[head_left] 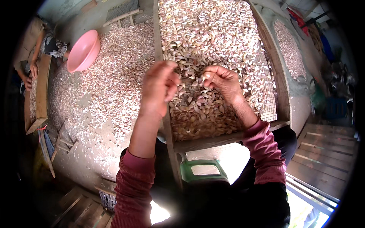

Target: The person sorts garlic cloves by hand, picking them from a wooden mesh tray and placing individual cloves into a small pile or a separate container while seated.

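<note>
A wooden-framed mesh tray (274,57) reaches away in front of me, covered with loose garlic cloves (207,28). Over its near part, my right hand (226,81) pinches a small pale garlic clove between thumb and forefinger. My left hand (160,85) hovers by the tray's left rail, fingers curled and smeared by motion; whether it holds anything does not show. Below and between the hands, more cloves lie in a shaded heap (205,114). Bare wire mesh (270,102) shows along the right side.
Garlic cloves (121,57) spread across the floor to the left, with a pink basin (84,51) standing among them. At far left a co-worker's hands (30,78) rest at another wooden tray (43,89). A green plastic stool (186,171) stands under my tray; wooden slats (327,148) lie right.
</note>
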{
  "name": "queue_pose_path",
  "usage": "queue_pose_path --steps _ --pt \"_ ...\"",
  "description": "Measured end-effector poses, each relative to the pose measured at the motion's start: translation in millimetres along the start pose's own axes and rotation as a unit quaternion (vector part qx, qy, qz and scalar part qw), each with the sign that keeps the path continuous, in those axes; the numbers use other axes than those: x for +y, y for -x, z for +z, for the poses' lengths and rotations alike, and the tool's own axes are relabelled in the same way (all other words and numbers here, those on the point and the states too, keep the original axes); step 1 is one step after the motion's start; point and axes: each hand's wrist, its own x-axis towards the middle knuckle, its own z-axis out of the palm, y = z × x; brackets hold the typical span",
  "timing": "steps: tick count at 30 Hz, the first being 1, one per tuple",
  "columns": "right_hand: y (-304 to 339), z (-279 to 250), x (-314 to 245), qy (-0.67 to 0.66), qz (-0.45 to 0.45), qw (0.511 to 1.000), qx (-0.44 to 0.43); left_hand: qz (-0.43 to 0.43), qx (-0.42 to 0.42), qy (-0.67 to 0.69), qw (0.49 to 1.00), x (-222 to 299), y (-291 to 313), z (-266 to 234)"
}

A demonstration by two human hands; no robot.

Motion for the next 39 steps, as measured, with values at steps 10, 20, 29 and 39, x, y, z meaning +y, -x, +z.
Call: queue_pose_path --steps 10,20,29,39 --pt "48 -5 -27 0.002 -0.097 0.995 -0.031 -0.042 -0.177 -0.128 0.975 -47 18 37" --pt "89 -24 -36 0.349 -0.190 0.918 -0.013 0.009 -0.219 -0.227 0.949 -84 30 50" --pt "91 -26 -27 0.295 -0.190 0.936 -0.042 0.132 -0.207 -0.309 0.919 -98 30 51" --pt "46 -62 -26 0.586 -0.311 0.747 0.033 -0.086 -0.197 -0.020 0.976 -80 11 26"
